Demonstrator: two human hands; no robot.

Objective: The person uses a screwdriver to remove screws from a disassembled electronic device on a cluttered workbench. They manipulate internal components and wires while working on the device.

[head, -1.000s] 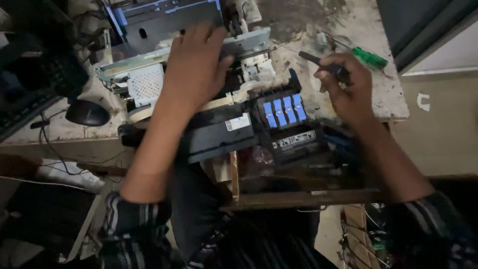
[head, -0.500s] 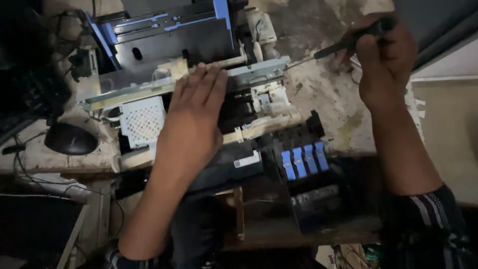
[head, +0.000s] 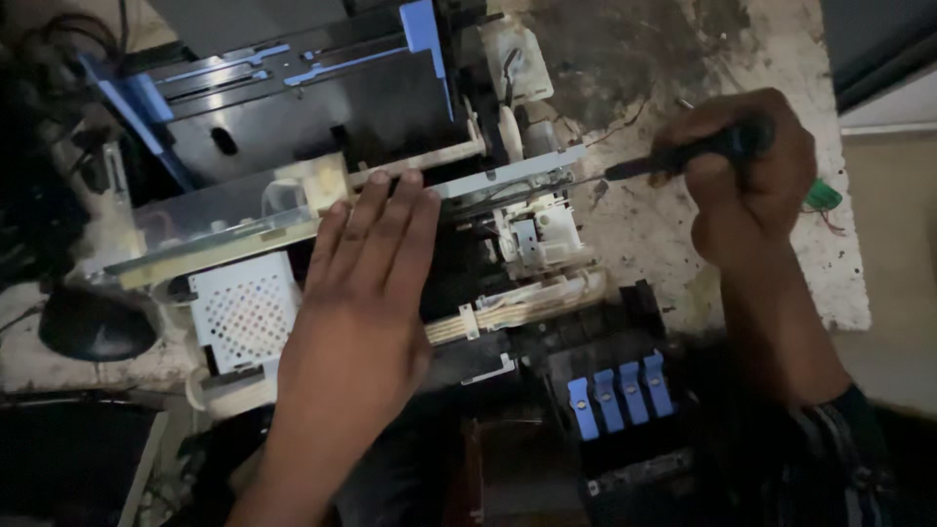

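Left hand (head: 361, 293) flat, fingers spread, pressing the opened printer (head: 322, 195) at centre; right hand (head: 747, 185) at 2 o'clock fisted round the screwdriver (head: 673, 156), tip probably at the metal rail (head: 508, 176): keep it braced, drive square

Looking like a repair workshop: a stripped printer chassis (head: 322, 185) is lying open w/ its cover off on a stained, scuffed workbench (head: 761, 283), loose cables trailing at far left, a black computer mouse (head: 93, 327) sitting near left, dim light throughout.
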